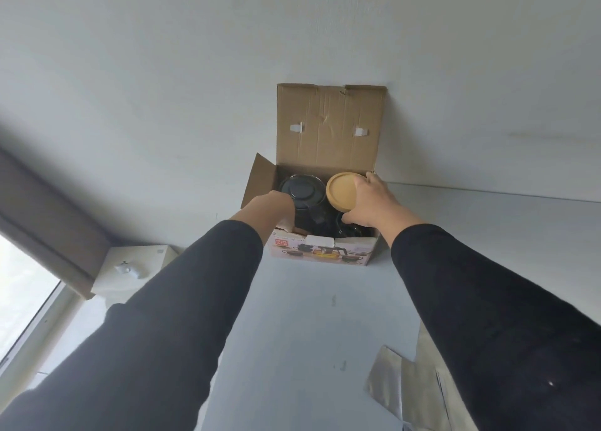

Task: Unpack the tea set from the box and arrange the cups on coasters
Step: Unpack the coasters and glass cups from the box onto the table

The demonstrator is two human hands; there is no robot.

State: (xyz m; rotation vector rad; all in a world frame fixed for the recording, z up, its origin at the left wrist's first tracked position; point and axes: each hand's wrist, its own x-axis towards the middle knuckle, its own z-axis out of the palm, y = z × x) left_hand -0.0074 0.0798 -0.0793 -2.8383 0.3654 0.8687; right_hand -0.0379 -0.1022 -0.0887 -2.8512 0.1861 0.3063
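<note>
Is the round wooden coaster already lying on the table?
No, the right hand holds the wooden coaster over the open box.

Right hand (pixel 374 202) holds a coaster (pixel 341 190) over the box (pixel 328 128) — left hand (pixel 271 207) inside.

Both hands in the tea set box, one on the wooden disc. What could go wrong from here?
1. The right hand pinches the round wooden coaster only by its edge; it may slip back onto the dark pieces below.
2. The left hand reaches in beside the dark teapot, fingers hidden; a blind grip could knock it against neighbouring pieces.
3. The cardboard box sits unheld on the table; lifting a snug item may drag it.
</note>
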